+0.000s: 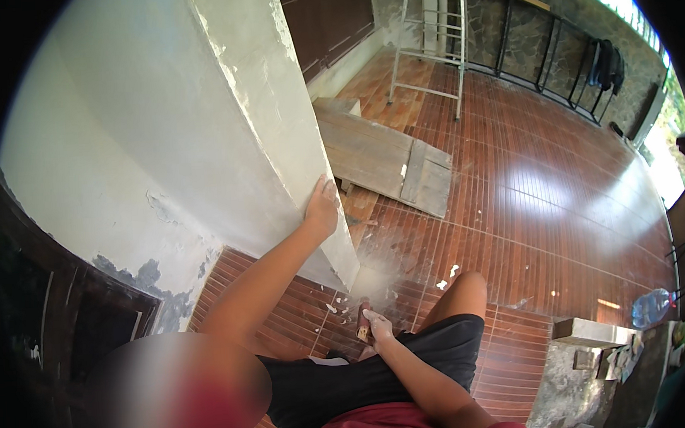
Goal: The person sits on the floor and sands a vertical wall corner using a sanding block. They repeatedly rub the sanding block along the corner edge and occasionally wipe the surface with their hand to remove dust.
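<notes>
My left hand [320, 209] rests high on the narrow face of a white plastered column [259, 102], by its right edge, fingers laid on the surface and holding nothing. My right hand [379, 325] grips a small reddish-brown block [364, 321] with a pale wooden end, low beside the column's foot. Pale dust [377, 274] and white flakes [442, 283] lie on the brown tiled floor around that foot. The plaster along the column's corner is chipped. My bent knee [466, 289] is just right of the block.
A weathered board [379, 165] lies behind the column. An aluminium ladder [429, 85] stands farther back, near black metal frames [544, 72] with dark clothing [604, 68] hung on them. A plastic water bottle [649, 308] and a low concrete ledge [589, 333] are at right. A dark door [29, 292] is at left.
</notes>
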Motion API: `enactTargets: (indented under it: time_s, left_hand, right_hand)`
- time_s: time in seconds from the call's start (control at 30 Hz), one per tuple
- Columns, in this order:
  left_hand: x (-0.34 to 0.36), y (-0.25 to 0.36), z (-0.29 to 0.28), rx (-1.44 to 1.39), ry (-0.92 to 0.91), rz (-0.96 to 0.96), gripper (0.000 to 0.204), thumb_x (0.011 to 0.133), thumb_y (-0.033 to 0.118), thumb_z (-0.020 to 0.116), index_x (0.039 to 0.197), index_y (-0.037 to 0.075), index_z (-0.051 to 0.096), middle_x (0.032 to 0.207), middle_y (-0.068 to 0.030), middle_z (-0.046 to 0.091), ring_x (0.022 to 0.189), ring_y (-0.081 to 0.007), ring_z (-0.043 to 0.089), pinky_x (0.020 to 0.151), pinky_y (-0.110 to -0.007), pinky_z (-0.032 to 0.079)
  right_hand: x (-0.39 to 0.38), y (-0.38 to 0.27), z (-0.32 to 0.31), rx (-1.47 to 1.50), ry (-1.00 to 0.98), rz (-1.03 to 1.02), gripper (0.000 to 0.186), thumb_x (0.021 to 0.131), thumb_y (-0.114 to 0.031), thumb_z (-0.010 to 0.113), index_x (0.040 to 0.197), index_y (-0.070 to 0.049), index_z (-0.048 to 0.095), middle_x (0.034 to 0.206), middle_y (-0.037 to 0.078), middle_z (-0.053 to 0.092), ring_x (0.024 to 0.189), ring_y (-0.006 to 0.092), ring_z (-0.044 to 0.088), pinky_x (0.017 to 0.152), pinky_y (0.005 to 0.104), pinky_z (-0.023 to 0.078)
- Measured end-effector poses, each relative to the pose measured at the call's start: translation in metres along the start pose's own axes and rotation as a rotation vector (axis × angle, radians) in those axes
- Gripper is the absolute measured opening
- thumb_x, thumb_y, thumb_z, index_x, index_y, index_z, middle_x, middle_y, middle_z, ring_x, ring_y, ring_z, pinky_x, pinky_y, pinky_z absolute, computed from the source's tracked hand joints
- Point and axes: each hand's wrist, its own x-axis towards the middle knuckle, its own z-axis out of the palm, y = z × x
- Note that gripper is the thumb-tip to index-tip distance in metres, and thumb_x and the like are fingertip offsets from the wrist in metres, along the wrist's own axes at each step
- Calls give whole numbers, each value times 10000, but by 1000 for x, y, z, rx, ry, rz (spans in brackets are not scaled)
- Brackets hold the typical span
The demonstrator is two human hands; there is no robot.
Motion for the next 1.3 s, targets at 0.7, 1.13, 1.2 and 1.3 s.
enactTargets:
  time_s: [0.7,1.13,1.2,1.3]
  left_hand:
    - [-13,-16,33,-77,186,179,258,962,207,531,1055,174,770,1393,-102,627,1378,-211,507,1260,-469,122]
    - [16,-23,7,67,145,59,430,1019,282,447,1393,139,602,1580,-80,441,1520,-236,292,1261,-537,7]
    - [24,-27,2,121,173,5,477,1023,285,425,1455,117,542,1601,-74,410,1534,-236,259,1260,-542,-17]
    - [33,-34,-6,159,174,-85,523,1029,294,406,1506,90,475,1617,-61,386,1538,-241,249,1254,-558,-35]
  right_hand:
    - [11,19,12,-39,-95,5,360,902,-222,777,1173,-11,669,999,67,699,804,175,687,659,342,585]
    - [9,13,12,-51,-49,7,291,919,-187,771,1142,-22,681,1040,46,693,867,152,661,725,310,550]
    - [11,15,10,-31,-49,2,304,916,-188,774,1147,-14,679,1053,50,693,886,154,660,747,307,548]
    - [16,16,7,-35,-20,1,321,917,-182,772,1161,1,674,1072,59,695,912,158,662,774,309,547]
